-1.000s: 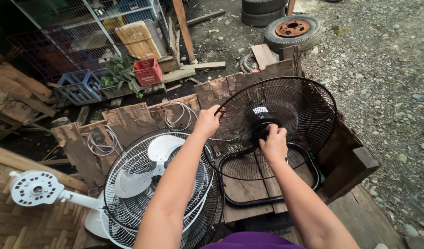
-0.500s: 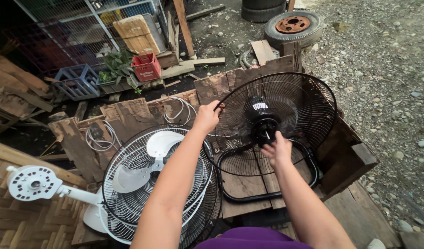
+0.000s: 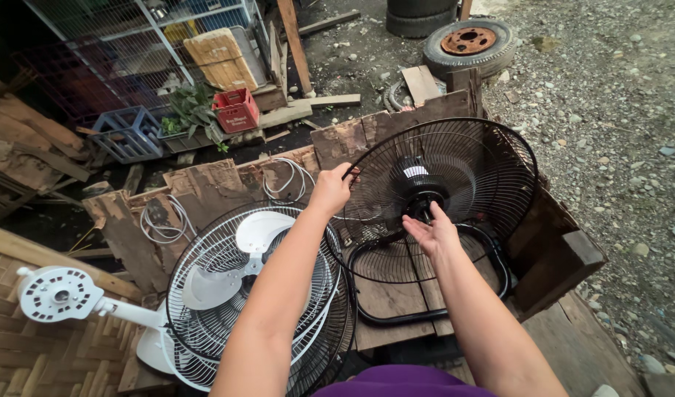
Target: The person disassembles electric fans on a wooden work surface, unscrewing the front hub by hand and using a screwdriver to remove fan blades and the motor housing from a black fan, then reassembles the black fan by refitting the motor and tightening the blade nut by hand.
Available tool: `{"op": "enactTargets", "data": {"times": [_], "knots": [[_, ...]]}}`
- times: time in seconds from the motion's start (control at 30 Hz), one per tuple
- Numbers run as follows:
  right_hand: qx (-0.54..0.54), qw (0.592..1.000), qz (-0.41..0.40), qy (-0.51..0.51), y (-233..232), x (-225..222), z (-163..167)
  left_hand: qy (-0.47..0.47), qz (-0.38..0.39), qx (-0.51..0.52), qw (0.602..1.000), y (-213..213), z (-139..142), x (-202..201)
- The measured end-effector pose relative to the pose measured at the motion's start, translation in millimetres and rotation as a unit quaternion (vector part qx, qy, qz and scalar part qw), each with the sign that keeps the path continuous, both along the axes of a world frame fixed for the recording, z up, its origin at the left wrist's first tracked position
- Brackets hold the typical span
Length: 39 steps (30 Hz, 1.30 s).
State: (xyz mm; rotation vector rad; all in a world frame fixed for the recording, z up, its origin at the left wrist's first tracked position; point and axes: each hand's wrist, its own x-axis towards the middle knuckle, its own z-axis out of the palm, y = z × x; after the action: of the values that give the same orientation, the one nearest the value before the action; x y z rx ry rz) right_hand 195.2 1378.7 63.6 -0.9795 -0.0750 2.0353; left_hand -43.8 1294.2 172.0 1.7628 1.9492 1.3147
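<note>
A black fan with a round wire grille (image 3: 492, 173) stands tilted on a wooden platform, its black motor hub (image 3: 419, 192) in the middle. My left hand (image 3: 331, 187) grips the grille's left rim. My right hand (image 3: 431, 229) is held palm up just below the hub, fingers apart, fingertips at the hub's shaft. A black ring-shaped base (image 3: 492, 257) lies under the fan.
A white fan with a wire cage (image 3: 227, 294) and white blades lies at the lower left, its round base (image 3: 58, 294) further left. White cables (image 3: 161, 220) rest on broken boards. Behind are a red crate (image 3: 237, 110), a blue crate (image 3: 128, 132), wire cages and a rusty-rimmed tyre (image 3: 469, 40); gravel lies right.
My right hand has come off the hub and dropped slightly, opening palm up below it. My left hand has kept its hold on the grille rim.
</note>
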Motion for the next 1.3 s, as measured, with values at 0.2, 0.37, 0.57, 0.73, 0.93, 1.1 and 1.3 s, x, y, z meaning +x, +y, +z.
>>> {"op": "enactTargets", "data": {"times": [0.2,0.37,0.57,0.73,0.93,1.1,1.3], "knots": [[0.157,0.973,0.007,-0.172,3,-1,0,0.001,0.009,-0.014,1.0,0,3,2],[0.303,0.847,0.036,-0.435,-14,1,4,-0.006,0.003,-0.006,1.0,0,1,0],[0.514,0.573,0.0,-0.638,-21,4,2,0.017,0.003,0.009,1.0,6,-3,-1],[0.589,0.42,0.033,-0.69,-27,10,2,0.018,0.007,0.006,1.0,5,-2,0],[0.588,0.403,0.039,-0.7,-38,10,21,-0.002,0.007,-0.015,1.0,6,2,1],[0.575,0.47,0.011,-0.669,-46,13,26,0.016,-0.003,0.014,1.0,7,-2,-3],[0.23,0.896,-0.04,-0.377,-22,7,-6,0.008,-0.005,0.016,1.0,7,-4,-4]]}}
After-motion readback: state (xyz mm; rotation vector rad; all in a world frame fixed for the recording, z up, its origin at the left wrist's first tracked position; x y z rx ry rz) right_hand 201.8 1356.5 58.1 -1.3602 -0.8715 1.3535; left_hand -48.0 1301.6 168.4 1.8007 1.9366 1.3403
